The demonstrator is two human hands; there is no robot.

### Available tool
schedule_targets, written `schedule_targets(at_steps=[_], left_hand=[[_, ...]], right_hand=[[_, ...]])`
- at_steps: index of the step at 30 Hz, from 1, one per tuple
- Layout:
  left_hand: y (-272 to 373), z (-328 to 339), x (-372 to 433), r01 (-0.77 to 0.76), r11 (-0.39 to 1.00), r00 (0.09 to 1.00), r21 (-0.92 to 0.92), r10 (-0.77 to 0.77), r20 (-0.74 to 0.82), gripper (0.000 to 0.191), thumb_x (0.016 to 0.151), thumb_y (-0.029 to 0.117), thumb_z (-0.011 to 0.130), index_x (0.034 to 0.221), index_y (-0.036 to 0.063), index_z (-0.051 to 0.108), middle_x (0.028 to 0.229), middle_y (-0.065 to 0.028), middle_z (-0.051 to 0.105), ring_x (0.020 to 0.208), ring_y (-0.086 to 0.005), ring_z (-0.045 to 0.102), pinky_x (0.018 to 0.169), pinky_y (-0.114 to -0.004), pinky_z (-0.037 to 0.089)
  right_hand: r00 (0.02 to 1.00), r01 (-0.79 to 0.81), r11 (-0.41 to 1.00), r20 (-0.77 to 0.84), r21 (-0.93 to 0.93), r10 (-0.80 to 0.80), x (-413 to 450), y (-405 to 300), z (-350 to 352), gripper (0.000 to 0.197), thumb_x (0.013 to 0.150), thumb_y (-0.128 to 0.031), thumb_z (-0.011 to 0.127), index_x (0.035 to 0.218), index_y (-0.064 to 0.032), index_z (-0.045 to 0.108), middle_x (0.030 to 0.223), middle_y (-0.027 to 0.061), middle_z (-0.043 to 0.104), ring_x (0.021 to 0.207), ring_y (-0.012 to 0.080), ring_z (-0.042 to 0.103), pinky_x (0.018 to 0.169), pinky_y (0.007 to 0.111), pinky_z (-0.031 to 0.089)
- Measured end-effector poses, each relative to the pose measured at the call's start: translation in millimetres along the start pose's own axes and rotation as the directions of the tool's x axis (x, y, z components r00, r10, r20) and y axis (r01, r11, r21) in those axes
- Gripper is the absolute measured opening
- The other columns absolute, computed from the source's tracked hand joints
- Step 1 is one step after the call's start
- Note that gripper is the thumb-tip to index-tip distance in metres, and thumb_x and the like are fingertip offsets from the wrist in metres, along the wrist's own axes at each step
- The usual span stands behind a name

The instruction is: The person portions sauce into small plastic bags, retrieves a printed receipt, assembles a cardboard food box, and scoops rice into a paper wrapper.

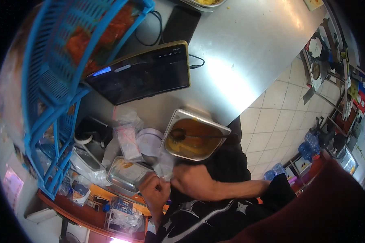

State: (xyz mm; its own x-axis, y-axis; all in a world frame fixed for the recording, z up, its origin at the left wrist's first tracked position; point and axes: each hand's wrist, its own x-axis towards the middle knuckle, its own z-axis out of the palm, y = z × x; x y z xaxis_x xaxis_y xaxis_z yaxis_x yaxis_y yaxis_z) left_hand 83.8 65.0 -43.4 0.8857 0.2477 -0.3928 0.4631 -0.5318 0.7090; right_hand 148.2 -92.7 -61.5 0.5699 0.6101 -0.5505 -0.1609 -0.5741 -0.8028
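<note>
My left hand (pixel 154 187) and my right hand (pixel 193 180) are close together at my front, fingers closed on a thin clear plastic bag (pixel 164 165) between them. What is in the bag is not clear. Just beyond my right hand is a square steel container (pixel 174 121) of orange-brown liquid, with a dark ladle (pixel 179 134) in it. A shallow steel tray (pixel 124 179) with orange residue lies beside my left hand. Behind them are a round whitish lid or tub (pixel 150 141) and a packet of clear plastic bags (pixel 127 142).
A tablet or large phone (pixel 146 74) stands on the steel table (pixel 219 30), a cable plugged in. Blue plastic baskets (pixel 33 91) rise at the left, one holding orange-red bagged items. Below are an orange-brown shelf (pixel 88 218) and a tiled floor (pixel 270 100) lies right of the table.
</note>
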Motion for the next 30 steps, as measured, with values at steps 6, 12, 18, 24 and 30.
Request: schedule_targets(at_steps=[6,12,18,24,30], left_hand=[[17,-1,-21,-0.014,0.995,0.995,-0.095,0.004,-0.098,0.022,0.08,0.001,0.057,0.064,-0.0017,0.042,0.058,-0.0126,0.039,0.05,-0.0244,0.038,0.049,-0.036,0.032],[27,-13,-50,-0.088,0.974,0.994,-0.209,0.098,0.038,0.022,0.078,0.002,0.061,0.063,-0.003,0.045,0.058,-0.0157,0.045,0.052,-0.0316,0.045,0.055,-0.04,0.039],[29,-24,-69,-0.133,0.971,0.991,-0.198,0.127,-0.039,0.027,0.07,0.014,0.082,0.089,0.0037,0.065,0.091,-0.0119,0.062,0.084,-0.0294,0.059,0.077,-0.04,0.047],[23,-16,-61,-0.435,0.887,0.884,0.156,0.454,-0.111,0.071,0.061,0.025,0.089,0.126,0.0135,0.063,0.132,-0.0087,0.054,0.121,-0.0322,0.048,0.109,-0.051,0.033],[24,-14,-56,-0.497,0.868,0.867,0.013,0.497,-0.039,0.065,0.063,0.026,0.087,0.122,0.01,0.063,0.127,-0.0088,0.058,0.121,-0.0298,0.051,0.112,-0.052,0.031]], right_hand=[[0.98,0.145,0.983,-0.121,-0.109,-0.158,-4,-23,-20,0.017,0.077,-0.012,0.07,0.084,-0.0064,0.055,0.069,0.0123,0.059,0.06,0.0353,0.061,0.053,0.046,0.048],[0.922,0.356,0.927,-0.118,-0.12,-0.37,-14,-13,5,0.038,0.085,-0.009,0.069,0.116,-0.0089,0.048,0.07,0.0119,0.063,0.059,0.0341,0.062,0.05,0.043,0.046],[0.968,0.252,0.968,-0.023,0.024,-0.251,-27,-30,-16,0.045,0.087,-0.002,0.066,0.126,-0.006,0.045,0.069,0.0129,0.066,0.058,0.0289,0.067,0.053,0.035,0.048],[0.965,0.247,0.954,0.049,0.169,-0.259,-40,-40,-22,0.055,0.084,0.005,0.066,0.132,-0.0055,0.042,0.07,0.013,0.063,0.056,0.0242,0.066,0.056,0.033,0.049],[0.939,0.344,0.931,-0.016,0.124,-0.345,-45,-35,-17,0.061,0.082,0.004,0.067,0.135,-0.0074,0.04,0.078,0.0129,0.065,0.064,0.0208,0.067,0.057,0.032,0.048]])
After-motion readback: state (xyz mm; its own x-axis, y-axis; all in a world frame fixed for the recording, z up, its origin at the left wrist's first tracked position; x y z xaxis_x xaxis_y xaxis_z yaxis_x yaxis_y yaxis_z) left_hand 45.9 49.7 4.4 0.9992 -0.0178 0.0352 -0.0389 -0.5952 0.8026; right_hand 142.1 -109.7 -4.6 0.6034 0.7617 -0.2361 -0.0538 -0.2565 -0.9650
